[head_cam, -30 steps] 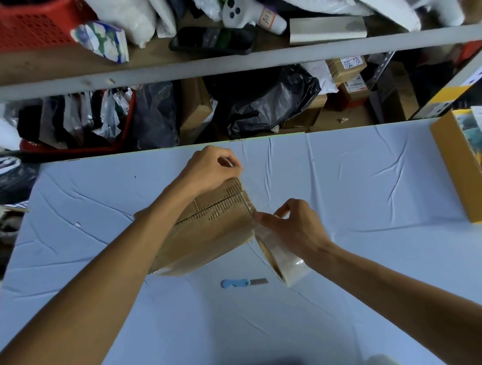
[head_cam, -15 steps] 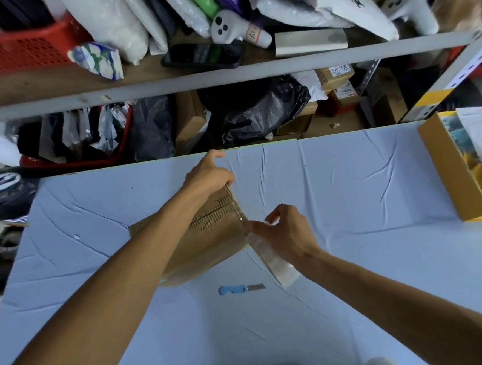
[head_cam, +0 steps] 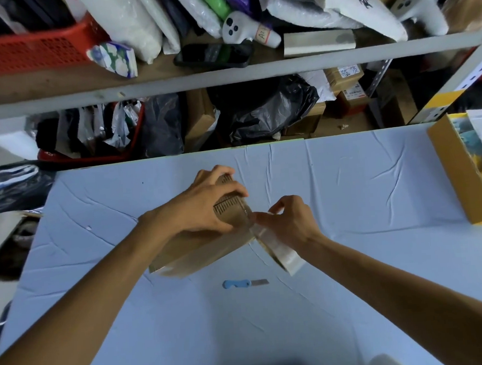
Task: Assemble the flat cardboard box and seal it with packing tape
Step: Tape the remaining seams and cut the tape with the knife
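A small brown cardboard box (head_cam: 199, 253) lies tilted on the pale blue table (head_cam: 364, 202), its printed end flap facing up and away. My left hand (head_cam: 207, 204) wraps over that end, fingers curled round the far edge and thumb across the flap. My right hand (head_cam: 289, 221) holds a roll of clear packing tape (head_cam: 281, 252) at the box's right corner, fingers pinching the tape strip where it meets the flap. Much of the box's top is hidden under my left hand and forearm.
A blue-handled utility knife (head_cam: 242, 283) lies on the table just in front of the box. An open yellow-brown carton (head_cam: 461, 172) stands at the right edge. Behind the table a cluttered shelf (head_cam: 226, 75) holds bags, parcels and a red basket (head_cam: 25, 52).
My left hand has slid from the box's far edge down over the printed end flap and now grips it. My right hand stays at the corner with the tape roll.
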Demonstrator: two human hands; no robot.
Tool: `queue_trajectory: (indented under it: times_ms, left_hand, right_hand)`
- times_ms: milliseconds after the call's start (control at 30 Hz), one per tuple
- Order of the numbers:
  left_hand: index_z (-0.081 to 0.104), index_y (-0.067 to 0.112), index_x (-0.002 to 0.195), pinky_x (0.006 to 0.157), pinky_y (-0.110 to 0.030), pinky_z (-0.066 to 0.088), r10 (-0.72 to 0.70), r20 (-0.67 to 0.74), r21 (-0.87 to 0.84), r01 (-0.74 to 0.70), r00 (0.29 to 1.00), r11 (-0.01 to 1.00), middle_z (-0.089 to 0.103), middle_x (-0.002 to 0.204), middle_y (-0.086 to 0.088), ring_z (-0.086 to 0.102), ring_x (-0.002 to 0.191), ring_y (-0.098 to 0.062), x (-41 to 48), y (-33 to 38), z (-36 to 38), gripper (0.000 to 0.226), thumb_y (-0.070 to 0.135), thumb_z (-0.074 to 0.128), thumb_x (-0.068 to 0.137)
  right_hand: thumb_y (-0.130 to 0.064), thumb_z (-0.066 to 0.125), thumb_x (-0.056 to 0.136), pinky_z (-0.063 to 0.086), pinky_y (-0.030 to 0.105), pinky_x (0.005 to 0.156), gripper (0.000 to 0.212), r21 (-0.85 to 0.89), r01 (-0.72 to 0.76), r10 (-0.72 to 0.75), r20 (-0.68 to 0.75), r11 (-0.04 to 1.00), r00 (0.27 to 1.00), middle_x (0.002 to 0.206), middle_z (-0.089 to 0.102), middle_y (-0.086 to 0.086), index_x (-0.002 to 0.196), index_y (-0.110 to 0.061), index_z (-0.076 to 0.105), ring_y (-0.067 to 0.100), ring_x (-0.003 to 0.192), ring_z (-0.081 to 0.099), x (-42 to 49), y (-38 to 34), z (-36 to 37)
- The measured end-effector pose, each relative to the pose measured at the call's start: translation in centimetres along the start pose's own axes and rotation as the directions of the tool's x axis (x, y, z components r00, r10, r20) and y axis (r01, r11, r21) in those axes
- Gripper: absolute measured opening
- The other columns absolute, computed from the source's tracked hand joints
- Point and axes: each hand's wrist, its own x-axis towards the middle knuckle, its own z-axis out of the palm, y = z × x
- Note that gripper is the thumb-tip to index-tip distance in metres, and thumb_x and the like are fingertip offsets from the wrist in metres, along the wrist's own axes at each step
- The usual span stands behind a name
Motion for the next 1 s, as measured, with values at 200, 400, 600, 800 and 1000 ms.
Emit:
queue_trajectory:
  times_ms: [200,400,600,800,1000]
  left_hand:
    - [0.053,0.031,0.118,0.103,-0.042,0.041,0.086,-0.193,0.112,-0.065,0.977,0.992,0.047,0.129,0.014,0.022,0.132,-0.017,0.5,0.0,0.2,0.062,0.043,0.077,0.062]
    - [0.056,0.035,0.118,0.098,-0.038,0.042,0.046,-0.204,0.112,-0.024,0.978,0.993,0.042,0.121,0.013,0.022,0.124,-0.014,0.7,-0.7,-0.2,0.053,0.045,0.073,0.068]
    - [0.053,0.039,0.119,0.097,-0.043,0.040,0.011,-0.157,0.114,0.007,0.988,0.993,0.035,0.125,0.009,0.019,0.126,-0.017,0.8,-0.8,-0.1,0.046,0.046,0.067,0.076]
    - [0.052,0.042,0.116,0.100,-0.046,0.038,-0.017,-0.131,0.053,0.024,0.991,0.998,0.032,0.125,0.010,0.020,0.126,-0.017,0.8,-1.7,-0.6,0.042,0.045,0.068,0.077]
    - [0.057,0.040,0.111,0.103,-0.044,0.035,0.000,-0.145,0.043,0.007,0.989,0.999,0.032,0.124,0.011,0.021,0.125,-0.016,0.6,-1.3,0.0,0.041,0.043,0.073,0.073]
  right_hand:
    - [-0.037,0.070,0.078,0.054,0.029,0.058,0.031,0.118,0.083,-0.085,0.012,0.990,0.996,0.089,0.069,0.004,0.101,-0.019,0.061,0.015,0.072,0.066,-0.6,0.4,-0.6]
    - [-0.033,0.065,0.086,0.041,0.021,0.050,0.024,-0.058,0.168,-0.157,0.153,0.984,0.976,0.086,0.067,0.006,0.097,-0.012,0.068,0.013,0.065,0.060,0.0,0.2,-2.2]
    - [-0.052,0.064,0.082,0.038,0.029,0.057,0.049,-0.215,0.066,-0.024,0.194,0.974,0.981,0.070,0.062,0.008,0.076,-0.004,0.064,0.023,0.061,0.057,0.2,0.7,-2.7]
    - [-0.030,0.066,0.087,0.050,0.032,0.067,0.024,0.052,0.217,-0.223,0.183,0.975,0.958,0.093,0.070,0.003,0.109,-0.023,0.065,0.024,0.082,0.067,-0.8,1.1,-4.5]
    - [-0.053,0.061,0.084,0.049,0.034,0.076,0.048,-0.282,-0.010,0.070,0.202,0.959,0.977,0.097,0.067,0.013,0.096,-0.007,0.066,0.031,0.095,0.065,-0.6,4.5,-2.6]
